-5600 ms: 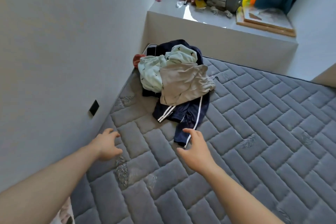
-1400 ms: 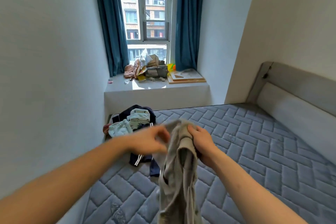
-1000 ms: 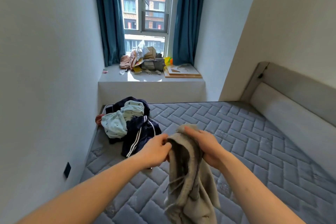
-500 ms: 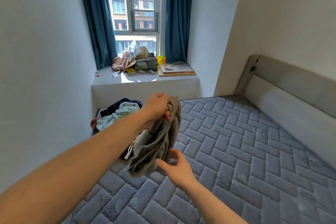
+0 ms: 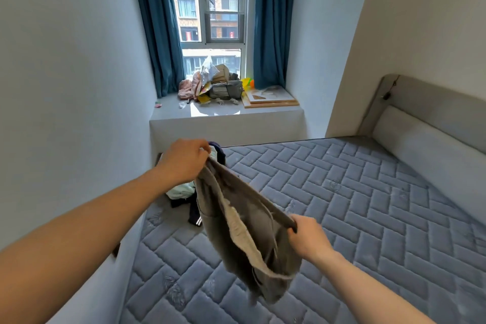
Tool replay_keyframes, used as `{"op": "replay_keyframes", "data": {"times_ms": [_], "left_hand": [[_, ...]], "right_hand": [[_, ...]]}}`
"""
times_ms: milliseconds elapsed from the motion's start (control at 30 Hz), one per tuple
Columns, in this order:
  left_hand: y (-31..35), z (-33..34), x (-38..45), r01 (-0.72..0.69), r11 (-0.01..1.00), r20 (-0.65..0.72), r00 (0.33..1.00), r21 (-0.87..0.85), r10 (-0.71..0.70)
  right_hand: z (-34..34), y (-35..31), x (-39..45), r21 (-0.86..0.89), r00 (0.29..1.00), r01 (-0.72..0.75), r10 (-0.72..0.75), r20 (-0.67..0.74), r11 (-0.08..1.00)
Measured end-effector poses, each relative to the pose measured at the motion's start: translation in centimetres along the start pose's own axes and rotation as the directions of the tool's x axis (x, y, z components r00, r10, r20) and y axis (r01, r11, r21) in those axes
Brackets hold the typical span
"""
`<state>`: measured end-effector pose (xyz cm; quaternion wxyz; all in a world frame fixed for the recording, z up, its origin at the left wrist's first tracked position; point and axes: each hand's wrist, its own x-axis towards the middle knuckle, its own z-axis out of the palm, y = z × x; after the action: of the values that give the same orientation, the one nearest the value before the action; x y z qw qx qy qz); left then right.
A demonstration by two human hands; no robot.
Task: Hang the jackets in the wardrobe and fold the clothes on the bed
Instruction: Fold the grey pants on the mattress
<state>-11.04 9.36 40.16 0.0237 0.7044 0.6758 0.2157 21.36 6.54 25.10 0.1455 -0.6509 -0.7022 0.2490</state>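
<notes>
A grey-beige garment [image 5: 244, 239] hangs in the air above the mattress [image 5: 355, 218], stretched between both hands. My left hand [image 5: 184, 160] pinches its top edge up high. Lower and to the right, my right hand [image 5: 307, 237] grips the other end of that edge. The rest of the cloth droops below, its pale inner side showing. Behind it, in the bed's far left corner, lies a pile of clothes [image 5: 184, 197]: a pale mint piece and a navy garment with white stripes, mostly hidden by my left arm and the held garment.
A white wall runs along the bed's left side. A window ledge [image 5: 226, 113] at the bed's far end carries bags, clutter and flat boards, with blue curtains [image 5: 157, 23] above. The padded grey headboard [image 5: 426, 134] lines the right side.
My right hand, open below the garment half a second ago, now grips its edge. Both hands have drawn apart and spread the cloth between them. My left hand has moved up and left.
</notes>
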Motion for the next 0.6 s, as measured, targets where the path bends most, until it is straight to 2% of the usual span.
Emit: {"op": "replay_keyframes", "data": {"times_ms": [100,267,333,400,533,600], "left_hand": [[-5.1,3.4,-2.7,-0.066,0.95,0.162,0.987,0.305,0.017],[-8.9,10.5,-8.2,-0.031,0.879,0.362,0.918,0.476,-0.164],[-9.4,13.1,-10.7,0.021,0.878,0.431,0.865,0.479,-0.256],[-9.8,15.1,-13.0,0.091,0.882,0.513,0.784,0.462,-0.349],[-10.5,17.3,-15.2,0.403,0.85,0.648,0.554,0.339,-0.522],[-10.4,17.7,-14.5,0.543,0.807,0.684,0.499,0.233,-0.532]], "right_hand": [[-2.1,2.5,0.2,-0.181,0.998,-0.066,0.069,0.012,0.981],[-0.9,4.6,-1.1,-0.409,0.975,-0.097,0.17,0.146,0.908],[0.9,5.3,-1.9,-0.447,0.956,-0.104,0.214,0.203,0.888],[2.5,6.2,-2.5,-0.453,0.921,-0.139,0.283,0.267,0.88],[4.0,7.4,-1.9,-0.324,0.864,-0.274,0.379,0.332,0.906],[3.9,7.3,-0.4,-0.228,0.867,-0.346,0.403,0.294,0.91]]}}
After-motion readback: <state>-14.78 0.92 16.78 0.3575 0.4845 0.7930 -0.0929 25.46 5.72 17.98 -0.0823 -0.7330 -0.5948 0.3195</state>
